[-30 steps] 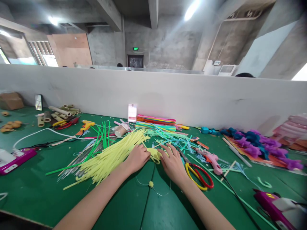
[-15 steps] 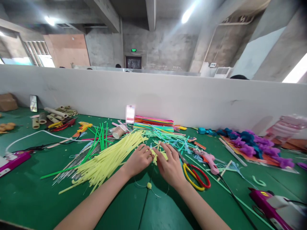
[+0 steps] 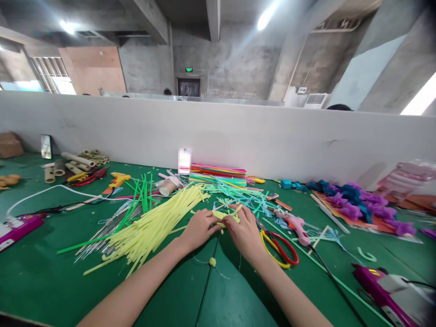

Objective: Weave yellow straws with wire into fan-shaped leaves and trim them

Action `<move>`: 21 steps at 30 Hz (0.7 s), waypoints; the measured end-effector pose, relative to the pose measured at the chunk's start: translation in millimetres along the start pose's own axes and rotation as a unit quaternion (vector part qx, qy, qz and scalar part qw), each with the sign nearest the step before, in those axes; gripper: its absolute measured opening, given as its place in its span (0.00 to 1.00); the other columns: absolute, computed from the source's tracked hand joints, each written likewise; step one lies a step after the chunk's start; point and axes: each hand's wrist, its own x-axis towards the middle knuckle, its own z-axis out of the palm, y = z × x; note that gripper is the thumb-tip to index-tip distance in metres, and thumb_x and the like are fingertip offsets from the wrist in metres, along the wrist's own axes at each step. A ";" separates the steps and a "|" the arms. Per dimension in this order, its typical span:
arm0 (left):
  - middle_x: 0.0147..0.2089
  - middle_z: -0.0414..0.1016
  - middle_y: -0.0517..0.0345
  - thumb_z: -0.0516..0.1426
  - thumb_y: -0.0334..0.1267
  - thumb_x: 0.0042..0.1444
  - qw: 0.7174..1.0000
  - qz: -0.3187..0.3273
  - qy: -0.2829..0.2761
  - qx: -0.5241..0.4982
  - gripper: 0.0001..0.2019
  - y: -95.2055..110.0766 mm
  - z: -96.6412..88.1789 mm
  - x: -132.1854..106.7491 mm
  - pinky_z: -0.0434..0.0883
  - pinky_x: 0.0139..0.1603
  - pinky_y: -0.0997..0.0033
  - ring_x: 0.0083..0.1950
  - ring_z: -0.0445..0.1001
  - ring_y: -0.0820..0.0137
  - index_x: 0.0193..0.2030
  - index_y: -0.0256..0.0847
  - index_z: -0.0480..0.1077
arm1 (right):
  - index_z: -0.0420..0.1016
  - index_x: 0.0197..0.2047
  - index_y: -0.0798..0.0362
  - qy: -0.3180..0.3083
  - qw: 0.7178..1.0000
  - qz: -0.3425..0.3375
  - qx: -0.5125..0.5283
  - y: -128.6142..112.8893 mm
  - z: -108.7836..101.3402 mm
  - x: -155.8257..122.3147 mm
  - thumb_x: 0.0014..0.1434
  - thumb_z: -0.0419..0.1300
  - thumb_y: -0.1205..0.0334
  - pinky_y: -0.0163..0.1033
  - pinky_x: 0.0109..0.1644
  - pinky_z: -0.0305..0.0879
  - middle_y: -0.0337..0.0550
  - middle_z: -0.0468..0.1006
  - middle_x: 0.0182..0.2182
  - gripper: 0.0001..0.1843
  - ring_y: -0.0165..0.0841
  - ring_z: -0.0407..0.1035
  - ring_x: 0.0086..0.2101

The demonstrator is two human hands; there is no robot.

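Between my two hands is a small yellow pipe-cleaner piece (image 3: 223,214) with short ends sticking out; the fingers partly cover it. My left hand (image 3: 203,227) is closed, pinching its left side. On the other side my right hand (image 3: 244,232) has bent fingers closed on the piece. Just in front of my wrists a little yellow fuzzy ball (image 3: 212,262) lies on the green table with thin, pale wire or thread curving out from it. A heap of yellow pipe cleaners (image 3: 158,225) spreads beside my left hand. Red-and-yellow-handled scissors (image 3: 285,250) lie right of my right hand.
A pink glue gun (image 3: 299,229) with a black cord lies at right, a yellow glue gun (image 3: 119,180) at left. Bundled coloured pipe cleaners (image 3: 218,175) sit before the white partition (image 3: 143,129). Power strips (image 3: 378,290) and purple-and-blue fuzzy pieces (image 3: 357,204) occupy the right.
Both hands have closed in around the yellow piece, which now looks flatter and turned. My right fingers have bent downward. The view has shifted slightly.
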 end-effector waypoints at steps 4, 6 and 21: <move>0.38 0.74 0.57 0.52 0.48 0.61 0.998 -0.047 -0.016 -0.026 0.14 1.9 6.4 3.5 0.61 0.41 0.68 0.43 0.68 0.66 0.42 0.45 0.75 | 0.76 0.35 0.51 0.014 0.999 0.008 0.046 3.5 2.0 1.3 0.61 0.56 0.67 0.47 0.52 0.62 0.50 0.71 0.47 0.07 0.42 0.61 0.50; 0.38 0.73 0.57 0.53 0.49 0.60 0.998 -0.060 -0.020 -0.024 0.13 3.4 8.2 4.7 0.61 0.40 0.68 0.42 0.68 0.66 0.38 0.45 0.76 | 0.76 0.35 0.51 0.015 0.998 0.012 0.062 5.9 4.3 1.1 0.61 0.55 0.66 0.46 0.51 0.63 0.49 0.71 0.45 0.08 0.40 0.62 0.48; 0.35 0.71 0.51 0.50 0.37 0.63 0.981 0.024 -0.008 0.194 0.11 20.1 -6.8 5.3 0.60 0.39 0.61 0.41 0.66 0.61 0.35 0.38 0.71 | 0.77 0.39 0.46 0.003 0.993 -0.027 -0.116 -24.1 -14.8 -3.6 0.57 0.60 0.71 0.63 0.65 0.34 0.43 0.76 0.48 0.10 0.50 0.52 0.61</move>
